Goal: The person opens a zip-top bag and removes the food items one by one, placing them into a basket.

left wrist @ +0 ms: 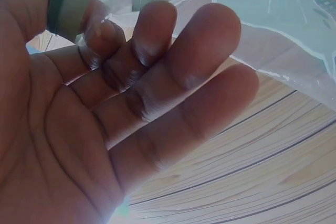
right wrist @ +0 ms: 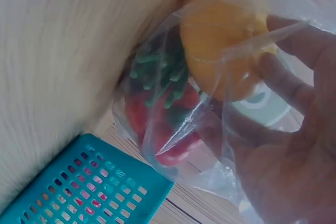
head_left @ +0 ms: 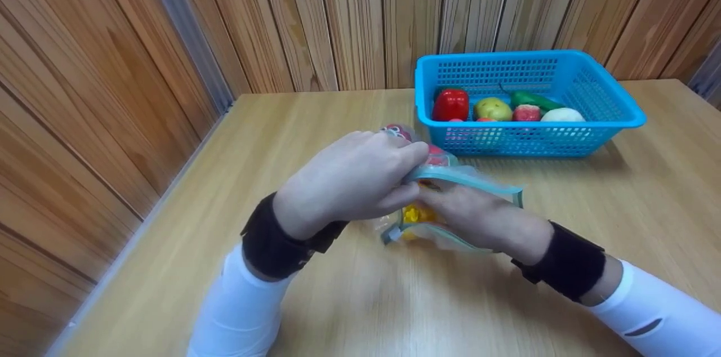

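In the head view my right fingers (right wrist: pixel 286 80) are hidden in the clear plastic zip bag (head_left: pixel 467 178), and my white left sleeve (head_left: pixel 236 309) is cut off below. My right-wrist view crops the blue perforated plastic basket (right wrist: pixel 128 163).

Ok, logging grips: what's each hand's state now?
Left hand: pinching the teal zip edge of the clear plastic bag.
Right hand: inside it, against the yellow rounded item; grip can't be told.

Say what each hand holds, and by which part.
The left hand pinches the clear bag by its opening's edge; the right hand touches the yellow item inside; whether it grips is unclear.
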The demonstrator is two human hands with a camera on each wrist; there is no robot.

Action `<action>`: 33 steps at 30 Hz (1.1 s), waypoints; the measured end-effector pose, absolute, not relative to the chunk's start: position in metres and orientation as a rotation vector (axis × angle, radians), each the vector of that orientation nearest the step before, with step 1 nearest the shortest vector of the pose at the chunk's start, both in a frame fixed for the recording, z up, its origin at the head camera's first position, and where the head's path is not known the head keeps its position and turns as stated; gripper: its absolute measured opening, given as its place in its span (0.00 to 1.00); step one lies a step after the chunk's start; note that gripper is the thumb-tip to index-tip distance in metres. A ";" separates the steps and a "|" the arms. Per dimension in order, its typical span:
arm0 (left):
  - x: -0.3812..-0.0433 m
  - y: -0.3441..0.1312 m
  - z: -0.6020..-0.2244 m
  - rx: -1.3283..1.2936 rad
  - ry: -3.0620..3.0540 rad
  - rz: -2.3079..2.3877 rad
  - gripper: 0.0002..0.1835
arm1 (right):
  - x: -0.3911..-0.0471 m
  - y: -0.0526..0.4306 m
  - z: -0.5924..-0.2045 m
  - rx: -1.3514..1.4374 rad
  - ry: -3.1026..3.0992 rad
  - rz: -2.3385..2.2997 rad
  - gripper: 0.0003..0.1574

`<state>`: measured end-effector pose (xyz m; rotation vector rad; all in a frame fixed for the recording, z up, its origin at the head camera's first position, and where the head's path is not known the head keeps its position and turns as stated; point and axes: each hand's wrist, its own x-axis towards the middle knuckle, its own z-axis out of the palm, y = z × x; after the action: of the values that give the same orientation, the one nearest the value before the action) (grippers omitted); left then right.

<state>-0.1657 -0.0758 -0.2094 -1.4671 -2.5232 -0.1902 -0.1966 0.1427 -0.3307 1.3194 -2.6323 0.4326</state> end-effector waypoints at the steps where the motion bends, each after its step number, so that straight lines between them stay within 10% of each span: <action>1: -0.166 -0.076 -0.210 -1.466 -2.523 -0.195 0.07 | -0.197 0.142 -0.332 1.341 -2.601 0.420 0.49; 9: -0.165 -0.076 -0.210 -1.449 -2.503 -0.206 0.05 | -0.196 0.138 -0.332 1.281 -2.663 0.772 0.54; 16: -0.166 -0.077 -0.210 -1.447 -2.508 -0.188 0.06 | -0.191 0.138 -0.329 1.441 -2.405 0.023 0.28; 33: -0.165 -0.078 -0.208 -1.411 -2.554 -0.203 0.06 | -0.182 0.144 -0.311 1.408 -2.153 0.045 0.20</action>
<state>-0.1649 -0.0780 -0.2082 -1.4110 -2.5539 -0.2030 -0.1819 0.1439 -0.3106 1.4077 -2.1530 0.0453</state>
